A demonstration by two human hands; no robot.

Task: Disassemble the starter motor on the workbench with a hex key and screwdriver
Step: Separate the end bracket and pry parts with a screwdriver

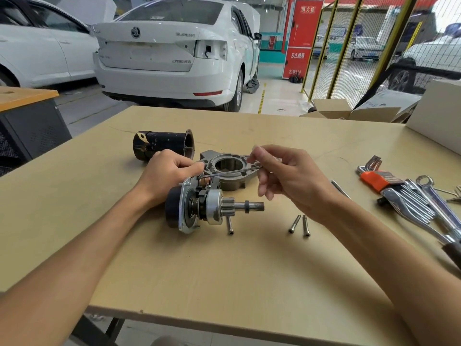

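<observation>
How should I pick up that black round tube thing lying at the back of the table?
Probably wrap a hand over the middle of the black motor housing from above. It lies on its side, so its smooth round wall faces up, clear of the metal tabs at its ends.

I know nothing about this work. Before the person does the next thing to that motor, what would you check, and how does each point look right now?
1. Tool in hand: ok. The right hand pinches a thin hex key.
2. Tool tip seated in a screw: cannot tell; the left hand covers that end.
3. Motor steadied: ok. The left hand rests on the motor assembly.
4. Removed bolts kept together: not ok. Two bolts lie together, a third bolt lies apart by the shaft.
5. Removed parts out of the way: ok. The black cylinder housing lies behind the hands.
6. Spare tools in reach: ok. The hex key set lies on the table's right side.
</observation>
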